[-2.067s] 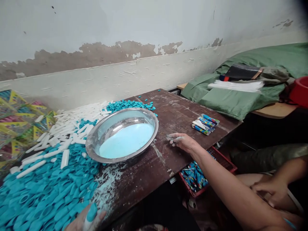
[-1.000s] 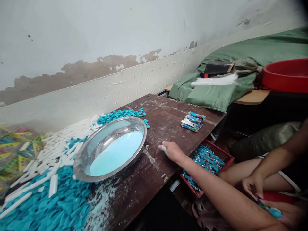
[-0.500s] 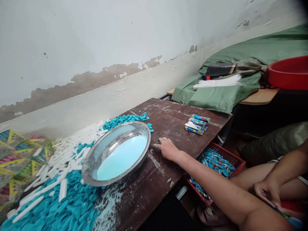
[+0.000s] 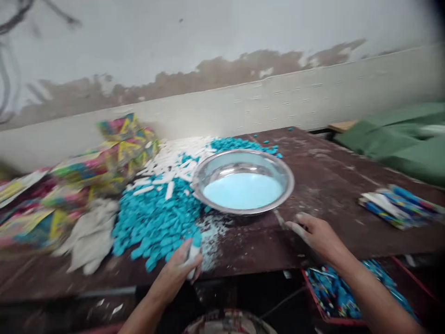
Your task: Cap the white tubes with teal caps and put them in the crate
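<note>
My left hand (image 4: 182, 262) is closed around a short white tube (image 4: 193, 252) with a blue cap-like piece (image 4: 196, 238) at its upper end. It hovers at the table's front edge, beside a heap of small blue cap-like pieces (image 4: 156, 218). White tubes (image 4: 170, 189) lie on and behind that heap. My right hand (image 4: 314, 232) is over the table, thumb and fingers apart, with whitish powder on the fingertips and nothing visible in it. Between and beyond both hands stands a round metal basin (image 4: 288, 185) with pale blue powder (image 4: 243, 191) in it.
Colourful printed packages (image 4: 114, 157) and a whitish glove (image 4: 92, 236) lie at left. Several printed packets (image 4: 399, 206) lie at right on the brown table (image 4: 323, 181). Below it is a red crate (image 4: 321, 308) with blue packets. Green sheeting (image 4: 410, 134) is at far right.
The view has swung left, bringing my left hand with the tube into sight. My right hand stays near the basin, fingers apart. A hand and legs at the right have left view.
</note>
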`<state>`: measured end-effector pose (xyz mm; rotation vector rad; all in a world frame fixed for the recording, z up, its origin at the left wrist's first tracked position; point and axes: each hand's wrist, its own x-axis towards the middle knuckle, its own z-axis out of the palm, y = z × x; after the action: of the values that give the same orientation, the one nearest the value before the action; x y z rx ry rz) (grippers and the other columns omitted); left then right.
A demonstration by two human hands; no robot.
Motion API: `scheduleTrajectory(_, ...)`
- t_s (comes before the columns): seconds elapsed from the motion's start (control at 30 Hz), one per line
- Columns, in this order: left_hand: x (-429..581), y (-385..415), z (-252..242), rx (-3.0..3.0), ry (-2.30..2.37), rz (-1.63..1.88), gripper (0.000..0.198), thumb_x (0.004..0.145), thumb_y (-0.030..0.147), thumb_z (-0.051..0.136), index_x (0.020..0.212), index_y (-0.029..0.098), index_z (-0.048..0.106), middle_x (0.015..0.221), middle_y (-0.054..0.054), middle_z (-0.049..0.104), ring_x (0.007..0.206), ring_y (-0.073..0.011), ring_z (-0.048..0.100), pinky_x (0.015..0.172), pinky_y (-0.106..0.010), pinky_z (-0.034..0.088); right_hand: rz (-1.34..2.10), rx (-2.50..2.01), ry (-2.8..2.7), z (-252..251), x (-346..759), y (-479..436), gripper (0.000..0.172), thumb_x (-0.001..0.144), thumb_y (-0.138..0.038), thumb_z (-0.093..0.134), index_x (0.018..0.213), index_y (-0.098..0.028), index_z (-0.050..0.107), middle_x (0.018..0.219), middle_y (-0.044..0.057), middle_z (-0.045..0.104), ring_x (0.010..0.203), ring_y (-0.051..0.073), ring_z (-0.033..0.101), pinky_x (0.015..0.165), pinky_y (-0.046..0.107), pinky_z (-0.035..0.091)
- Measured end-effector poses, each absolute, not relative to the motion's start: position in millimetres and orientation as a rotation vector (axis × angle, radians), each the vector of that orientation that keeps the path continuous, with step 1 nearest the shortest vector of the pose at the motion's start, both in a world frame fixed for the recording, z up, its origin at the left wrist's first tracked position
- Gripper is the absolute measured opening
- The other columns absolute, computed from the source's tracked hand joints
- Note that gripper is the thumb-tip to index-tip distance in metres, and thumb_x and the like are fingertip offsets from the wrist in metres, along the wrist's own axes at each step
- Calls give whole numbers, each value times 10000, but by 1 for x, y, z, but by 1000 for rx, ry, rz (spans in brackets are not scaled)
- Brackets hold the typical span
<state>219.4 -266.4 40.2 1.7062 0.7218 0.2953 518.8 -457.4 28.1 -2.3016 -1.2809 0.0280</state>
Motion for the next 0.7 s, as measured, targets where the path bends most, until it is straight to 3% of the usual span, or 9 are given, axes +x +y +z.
scheduleTrajectory(0.17,212,-255,27,1514,601,329,347,746,440,572,877,155,423,537,64,434,449,-62,365,401,-163,298,527,-1882,-1376,35,445,-415,199,775,-370,509,849,-215,610,847,30,659,778,185,588,710,273,431)
scheduleTrajectory(0.33,199,-258,25,1555,528,308,350,760,435,570,933,143,484,549,65,407,459,-58,339,425,-165,278,732,-1667,-1439,56,376,-364,219,762,-310,537,939,-201,607,818,22,649,756,178,565,707,274,424)
scheduleTrajectory(0.57,179,-261,27,1893,525,272,222,786,381,542,812,162,522,683,28,470,616,-103,409,579,-206,309,844,-1549,-1500,52,341,-338,128,762,-273,518,699,-177,575,641,-17,565,621,126,487,590,220,375)
scheduleTrajectory(0.7,174,-261,17,2030,514,289,227,830,367,457,930,175,525,758,-7,544,653,-134,448,610,-226,318,939,-1546,-1427,42,335,-333,173,727,-310,554,627,-169,534,586,-29,514,593,120,452,568,221,357)
